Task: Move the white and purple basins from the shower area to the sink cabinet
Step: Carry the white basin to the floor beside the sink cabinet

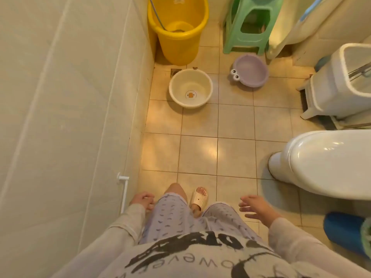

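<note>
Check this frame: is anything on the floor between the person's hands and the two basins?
Nothing visible. Bare floor tiles lie between the empty left hand and right hand and the white basin and purple basin. The toilet sits off to the right. The sink cabinet is out of view.

The person wears a light grey top (pixel 180 257) with bold black lettering printed across the chest; the words cannot be read in full. Its long sleeves (pixel 124 223) are pale and plain, ending at the wrists above the left hand (pixel 141 200) and right hand (pixel 256 207). The shorts (pixel 180 219) are pale lilac, dotted with small dark marks. One cream slipper (pixel 198 198) shows, open-toed, with small holes on top.
</note>
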